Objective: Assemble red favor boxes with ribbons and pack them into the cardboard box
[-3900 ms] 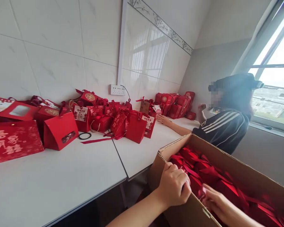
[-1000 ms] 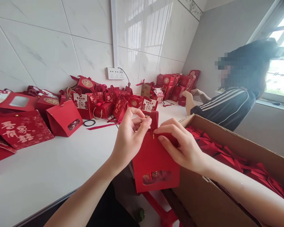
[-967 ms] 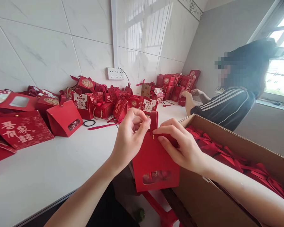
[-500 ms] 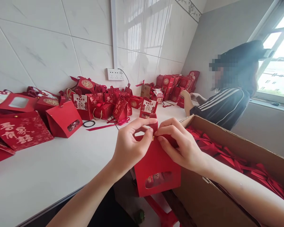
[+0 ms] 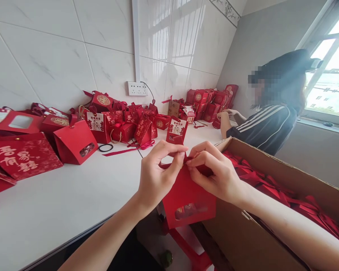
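A red gift box (image 5: 186, 192) with an oval clear window hangs below my hands, just past the table's front edge. My left hand (image 5: 159, 175) is closed in a pinch on the red ribbon (image 5: 185, 156) at the box's top. Beside it, my right hand (image 5: 217, 171) also pinches at the ribbon, its fingers curled against the upper edge of the box. The fingertips partly hide the ribbon and whatever fastens it. Wrapped contents show dimly through the window, which is slightly blurred.
On the white table (image 5: 101, 203) stand several finished-looking red boxes (image 5: 75, 143), with a black ring (image 5: 105, 147) near them. At right, an open carton (image 5: 237, 233) holds many red pieces. A co-worker (image 5: 268, 116) handles a red box beyond it.
The gift box has tilted and risen slightly. The ribbon loop above my fingers has been drawn down, and the gold fastener seen earlier is now hidden. The co-worker's hands have shifted.
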Available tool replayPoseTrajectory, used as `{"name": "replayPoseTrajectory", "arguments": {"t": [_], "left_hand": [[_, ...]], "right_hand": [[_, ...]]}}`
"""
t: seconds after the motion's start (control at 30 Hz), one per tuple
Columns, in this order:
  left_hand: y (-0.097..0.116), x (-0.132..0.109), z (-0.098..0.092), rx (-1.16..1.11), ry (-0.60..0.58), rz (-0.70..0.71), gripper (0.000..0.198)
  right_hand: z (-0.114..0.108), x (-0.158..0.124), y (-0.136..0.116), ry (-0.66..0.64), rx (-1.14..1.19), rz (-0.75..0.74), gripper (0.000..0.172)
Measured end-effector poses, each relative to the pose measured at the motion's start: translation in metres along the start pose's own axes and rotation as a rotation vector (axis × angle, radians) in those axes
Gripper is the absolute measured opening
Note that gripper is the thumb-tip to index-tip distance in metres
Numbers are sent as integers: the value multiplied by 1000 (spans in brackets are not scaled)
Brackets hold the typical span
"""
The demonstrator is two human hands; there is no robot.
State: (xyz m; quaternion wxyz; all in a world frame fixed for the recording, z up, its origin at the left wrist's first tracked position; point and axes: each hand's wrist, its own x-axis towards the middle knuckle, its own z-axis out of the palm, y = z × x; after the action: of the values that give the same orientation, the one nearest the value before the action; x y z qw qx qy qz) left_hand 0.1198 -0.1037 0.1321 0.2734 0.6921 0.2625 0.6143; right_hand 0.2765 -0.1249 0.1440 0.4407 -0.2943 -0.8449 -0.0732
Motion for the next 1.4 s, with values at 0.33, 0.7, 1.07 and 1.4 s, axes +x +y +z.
{"name": "replayPoseTrajectory", "arguments": {"t": [0.33, 0.7, 1.07, 1.4], "left_hand": [[-2, 2, -20, 60, -358, 95, 51], [-3, 3, -55, 302, -369, 163, 50], [-9, -28, -180, 825, -335, 172, 57], [-22, -48, -213, 857, -304, 114, 54]], "right_hand": [[1, 0, 0, -20, 142, 142, 16], [21, 23, -4, -77, 219, 114, 13], [153, 82, -25, -222, 521, -49, 11], [206, 75, -43, -43, 571, -56, 7]]}}
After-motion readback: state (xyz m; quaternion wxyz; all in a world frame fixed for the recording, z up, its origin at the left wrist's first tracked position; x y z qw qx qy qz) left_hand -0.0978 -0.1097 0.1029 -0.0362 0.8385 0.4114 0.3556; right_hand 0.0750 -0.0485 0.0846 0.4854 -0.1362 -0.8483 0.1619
